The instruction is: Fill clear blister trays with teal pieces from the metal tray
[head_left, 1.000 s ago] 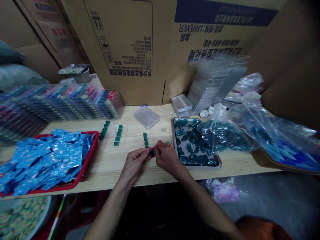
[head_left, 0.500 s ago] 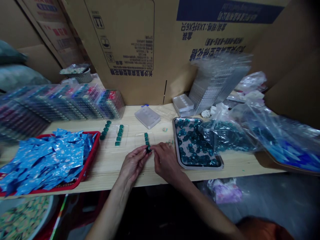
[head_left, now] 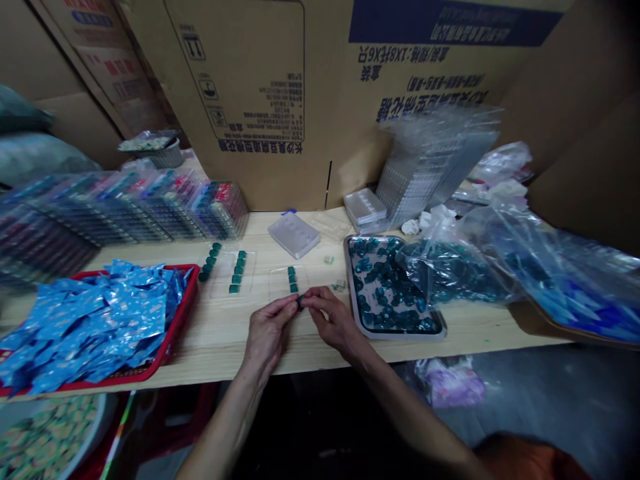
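Both hands (head_left: 267, 330) pinch a small teal piece (head_left: 300, 303) above a wooden table (head_left: 220, 347).

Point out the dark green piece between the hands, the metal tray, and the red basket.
Dark green piece (head_left: 300, 303), head view, its visible end.
Metal tray (head_left: 395, 335), head view, near rim.
Red basket (head_left: 173, 320), head view, rim nearest the hands.

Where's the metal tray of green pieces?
The tray sits on the bench, right of the right hand in the head view, with a plastic bag over its corner.

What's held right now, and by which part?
The left hand and right hand pinch a small dark-green piece between them; which part is too small to tell.
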`<state>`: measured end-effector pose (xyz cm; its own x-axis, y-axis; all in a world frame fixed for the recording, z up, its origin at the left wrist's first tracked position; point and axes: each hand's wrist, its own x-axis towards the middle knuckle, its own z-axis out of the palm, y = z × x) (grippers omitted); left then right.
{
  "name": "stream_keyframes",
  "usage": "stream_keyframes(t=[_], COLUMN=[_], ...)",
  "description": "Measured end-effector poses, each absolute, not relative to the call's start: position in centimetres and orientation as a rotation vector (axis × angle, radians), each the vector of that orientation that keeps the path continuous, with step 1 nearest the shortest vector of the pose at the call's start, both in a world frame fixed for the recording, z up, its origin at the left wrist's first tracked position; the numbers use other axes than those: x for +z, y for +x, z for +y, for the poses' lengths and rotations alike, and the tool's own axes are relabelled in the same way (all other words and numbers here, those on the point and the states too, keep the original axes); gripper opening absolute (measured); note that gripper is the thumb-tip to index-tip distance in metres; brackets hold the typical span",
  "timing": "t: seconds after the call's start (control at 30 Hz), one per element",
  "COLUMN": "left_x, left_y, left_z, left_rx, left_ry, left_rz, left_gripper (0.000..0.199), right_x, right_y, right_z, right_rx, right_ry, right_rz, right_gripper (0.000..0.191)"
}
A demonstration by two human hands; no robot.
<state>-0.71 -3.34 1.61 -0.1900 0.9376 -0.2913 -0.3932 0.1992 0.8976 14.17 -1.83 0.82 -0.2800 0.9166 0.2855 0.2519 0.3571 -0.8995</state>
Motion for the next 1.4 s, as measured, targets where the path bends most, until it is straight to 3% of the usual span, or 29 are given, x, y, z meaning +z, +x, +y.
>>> stream_keyframes(t=[0.2, 0.3, 0.6, 0.93, 1.03, 1.2, 1.4], left_x=[2.4, 3.0, 3.6, 2.6, 2.1, 0.3, -2.0], left_y=[-1.4, -1.8, -2.2, -2.6, -4.0, -4.8, -4.4], left_z=[-2.4, -2.0, -2.1, -1.5, -1.6, -1.4, -0.8], left_rx=[1.306, 1.292, 1.257, 1.374, 1.294, 1.126, 0.907], left_ry=[0.858, 0.884, 0.776, 0.67, 0.922, 1.779, 2.195], left_rz=[1.285, 1.306, 1.194, 1.238, 1.327, 1.412, 1.352], left_gripper=[0.036, 0.038, 0.048, 0.046, 0.04, 0.011, 0.023], right_x=[0.7, 1.1, 1.3, 1.0, -0.4, -2.8, -2.8], right_y=[14.4, 14.5, 13.6, 13.9, 14.6, 14.3, 13.7], right_z=[-1.7, -1.2, -0.1, -0.5, -0.2, -0.5, -0.9], right_rx=[1.304, 1.389, 1.324, 1.346, 1.264, 1.138, 1.084], right_ry=[-0.985, -0.941, -0.951, -0.979, -1.073, -1.28, -1.356], right_rz=[-1.607, -1.512, -1.426, -1.231, -1.309, -1.591, -1.682], right_gripper=[0.036, 0.031, 0.027, 0.025, 0.028, 0.04, 0.039])
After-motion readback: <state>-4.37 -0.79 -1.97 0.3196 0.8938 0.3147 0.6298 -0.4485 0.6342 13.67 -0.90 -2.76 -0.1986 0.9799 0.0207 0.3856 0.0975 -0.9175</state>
